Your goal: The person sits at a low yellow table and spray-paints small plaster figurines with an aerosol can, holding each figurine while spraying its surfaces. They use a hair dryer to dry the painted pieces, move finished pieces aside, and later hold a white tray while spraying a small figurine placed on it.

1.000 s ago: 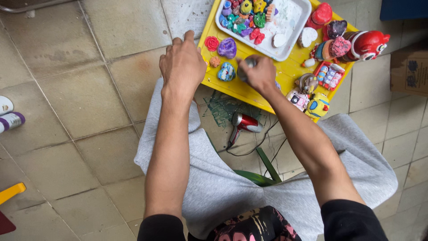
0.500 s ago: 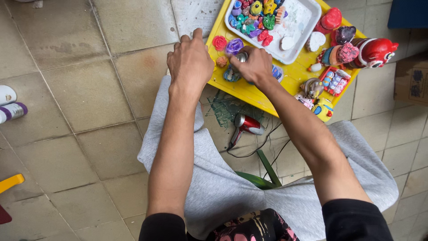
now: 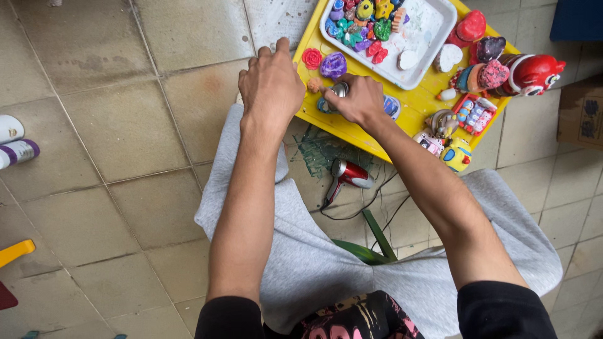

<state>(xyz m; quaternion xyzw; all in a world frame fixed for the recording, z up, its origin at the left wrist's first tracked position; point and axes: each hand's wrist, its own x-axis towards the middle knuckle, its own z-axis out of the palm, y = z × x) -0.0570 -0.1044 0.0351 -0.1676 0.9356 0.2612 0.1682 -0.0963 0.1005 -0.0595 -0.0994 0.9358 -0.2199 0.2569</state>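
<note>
The tiled floor point(image 3: 94, 125) fills most of what I see, and my grey-trousered knees point(image 3: 301, 251) spread out over it. On the floor in front of me lies a yellow tray point(image 3: 411, 116), tilted so one corner points toward me. A white tray point(image 3: 427, 37) sits on its far part, with a cluster of small painted figures point(image 3: 361, 25) in the left end and two plain white pieces near the middle. Along the yellow tray's right edge stand larger painted figures, the biggest a red round-headed one point(image 3: 534, 72) at the far right corner.

A red and silver hair dryer point(image 3: 348, 172) lies on the floor just off the near edge of the yellow tray, its cord trailing toward my legs.

My left hand point(image 3: 271, 85) rests palm down at the yellow tray's left edge, fingers bent over the rim, holding nothing that I can see. My right hand point(image 3: 358, 100) is closed around a small silvery round thing point(image 3: 339, 90), pinched between thumb and fingers just above the tray's near-left part. Just beyond it lie a purple flower piece point(image 3: 333, 64), a red rose piece point(image 3: 311, 58) and a tiny orange piece point(image 3: 314, 84), all near the tray's left edge.
</note>
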